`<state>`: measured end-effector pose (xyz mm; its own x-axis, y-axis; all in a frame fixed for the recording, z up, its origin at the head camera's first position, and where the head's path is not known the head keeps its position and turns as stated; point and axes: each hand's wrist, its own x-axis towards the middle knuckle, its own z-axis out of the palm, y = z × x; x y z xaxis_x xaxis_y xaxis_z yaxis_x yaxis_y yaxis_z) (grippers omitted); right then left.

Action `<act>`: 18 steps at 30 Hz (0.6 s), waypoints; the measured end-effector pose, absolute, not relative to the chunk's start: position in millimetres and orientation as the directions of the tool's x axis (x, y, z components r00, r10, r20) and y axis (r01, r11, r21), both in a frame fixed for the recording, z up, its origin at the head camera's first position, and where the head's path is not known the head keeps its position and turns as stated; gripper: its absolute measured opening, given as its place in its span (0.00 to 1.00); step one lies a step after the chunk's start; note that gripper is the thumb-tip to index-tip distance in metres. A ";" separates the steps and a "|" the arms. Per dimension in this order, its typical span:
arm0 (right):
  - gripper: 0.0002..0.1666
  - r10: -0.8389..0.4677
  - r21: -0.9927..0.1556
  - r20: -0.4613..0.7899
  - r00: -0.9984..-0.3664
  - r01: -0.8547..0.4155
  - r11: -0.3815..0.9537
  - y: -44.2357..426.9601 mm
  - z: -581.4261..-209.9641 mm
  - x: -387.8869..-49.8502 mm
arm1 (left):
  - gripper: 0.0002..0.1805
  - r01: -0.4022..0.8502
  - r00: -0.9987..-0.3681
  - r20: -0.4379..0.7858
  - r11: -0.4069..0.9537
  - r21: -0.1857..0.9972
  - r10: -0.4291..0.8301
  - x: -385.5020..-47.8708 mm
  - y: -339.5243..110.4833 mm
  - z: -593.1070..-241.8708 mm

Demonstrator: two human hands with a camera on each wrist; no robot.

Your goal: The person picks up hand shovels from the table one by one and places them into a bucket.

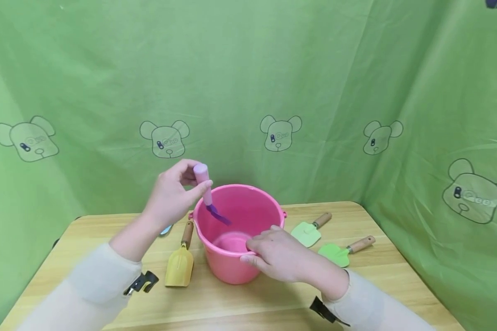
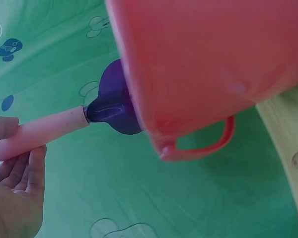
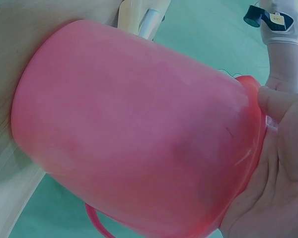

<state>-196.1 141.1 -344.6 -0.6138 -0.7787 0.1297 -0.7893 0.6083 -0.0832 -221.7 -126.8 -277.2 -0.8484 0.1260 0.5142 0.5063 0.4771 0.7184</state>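
Note:
A pink bucket stands upright on the table. Its near rim is gripped by my right hand, thumb outside and fingers over the inside; the right wrist view shows the thumb on the rim too. My left hand holds a toy shovel by its light pink handle, above the bucket's left rim. The purple blade points down into the bucket's mouth, and in the left wrist view its tip is hidden behind the bucket wall. The bucket's pink carrying handle hangs outside, behind.
Left of the bucket lies a yellow scoop with a wooden handle. A blue piece shows partly behind the left wrist. Pale green and bright green shovels lie on the right. Green cloth surrounds the wooden table.

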 end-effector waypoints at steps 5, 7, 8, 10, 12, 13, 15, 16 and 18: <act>0.24 -0.780 -0.077 0.125 -0.613 -0.790 0.608 140.6 -344.4 -195.9 | 0.17 0.474 -0.868 0.481 0.494 0.729 0.123 -224.7 -123.0 -291.8; 0.24 -0.780 -0.075 0.125 -0.613 -0.790 0.608 140.5 -344.2 -195.8 | 0.17 0.477 -0.866 0.484 0.502 0.721 0.128 -226.3 -120.5 -296.9; 0.24 -0.780 -0.076 0.125 -0.613 -0.790 0.609 140.6 -344.2 -195.9 | 0.17 0.479 -0.865 0.486 0.503 0.719 0.129 -227.3 -119.2 -299.8; 0.24 -0.778 -0.078 0.124 -0.616 -0.787 0.612 140.7 -344.0 -195.8 | 0.17 0.476 -0.868 0.479 0.493 0.728 0.130 -228.3 -115.8 -304.0; 0.24 -0.775 -0.080 0.126 -0.619 -0.785 0.614 141.0 -344.3 -196.0 | 0.16 0.464 -0.876 0.464 0.481 0.743 0.128 -229.2 -112.0 -307.9; 0.24 -0.775 -0.080 0.128 -0.619 -0.785 0.614 141.1 -344.4 -196.1 | 0.16 0.459 -0.880 0.457 0.474 0.752 0.127 -229.8 -110.1 -310.2; 0.24 -0.776 -0.078 0.135 -0.616 -0.788 0.611 141.2 -344.8 -196.2 | 0.15 0.446 -0.888 0.442 0.460 0.768 0.124 -230.1 -106.1 -313.3; 0.24 -0.777 -0.076 0.137 -0.614 -0.789 0.610 141.3 -345.1 -196.2 | 0.15 0.442 -0.891 0.436 0.456 0.773 0.125 -230.4 -104.3 -314.9; 0.24 -0.778 -0.073 0.143 -0.611 -0.791 0.608 141.4 -345.5 -196.2 | 0.15 0.441 -0.893 0.430 0.453 0.775 0.132 -230.9 -100.9 -317.7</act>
